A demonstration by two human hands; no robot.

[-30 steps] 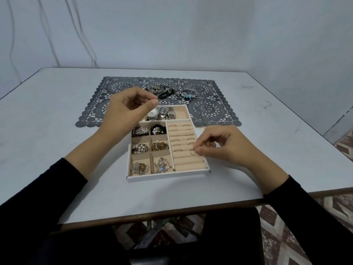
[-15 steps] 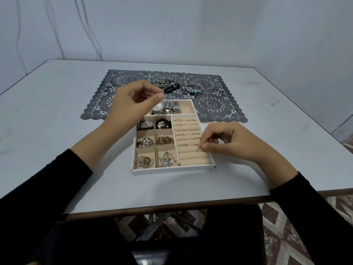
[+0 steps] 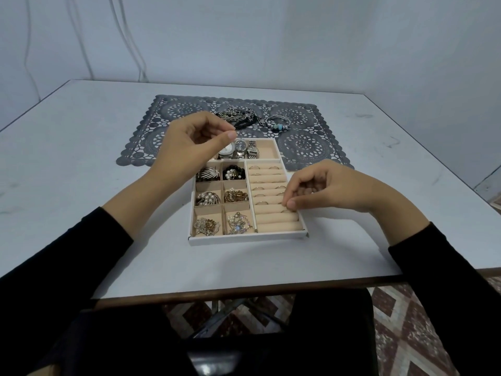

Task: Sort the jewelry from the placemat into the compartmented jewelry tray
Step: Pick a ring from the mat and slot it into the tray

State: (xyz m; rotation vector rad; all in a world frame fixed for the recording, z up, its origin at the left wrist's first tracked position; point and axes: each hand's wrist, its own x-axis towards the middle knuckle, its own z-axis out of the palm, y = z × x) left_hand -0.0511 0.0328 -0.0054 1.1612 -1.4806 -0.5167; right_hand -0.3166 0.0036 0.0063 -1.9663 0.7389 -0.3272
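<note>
**Head view.** A white-walled, beige-lined compartmented jewelry tray (image 3: 248,238) is sitting on the pale grey tabletop (image 3: 81,147). Its 12 o'clock edge is overlapping the dark grey lace-pattern placemat (image 3: 187,109).

**Done, by the look of it:**
- Three metal wristwatches (image 3: 240,150) are lying in the long compartment along the tray's 12 o'clock edge, with bare lining showing at its 3 o'clock end.
- All six small square compartments (image 3: 222,202) on the 9 o'clock side are holding brooches, pearl pieces and gold tangles.
- Thin rings are standing in the upper slots of the beige ring rolls (image 3: 268,187) on the 3 o'clock side. The two rolls nearest 6 o'clock are showing no rings.

**Hands:**
- The right hand (image 3: 325,188) is hovering at the tray's 3 o'clock wall with its fingers curled. Thumb and forefinger are closed narrow, right over a thin gold ring (image 3: 286,211) in a lower slot. Whether they are gripping it, cannot tell. It reads as a ring being seated.
- The left hand (image 3: 189,142) is hanging over the tray's 11 o'clock corner, fingers curled, thumb tip near forefinger tip. Anything between them is too small to make out.

**Left to do:** a heap of dark and silver chains (image 3: 238,118) and a silver bracelet with turquoise beads (image 3: 277,123) are lying on the placemat at 12 o'clock from the tray, touching neither hand. Judging the sort as mostly finished. The free end of the watch compartment is looking like the likely home for them.
</note>
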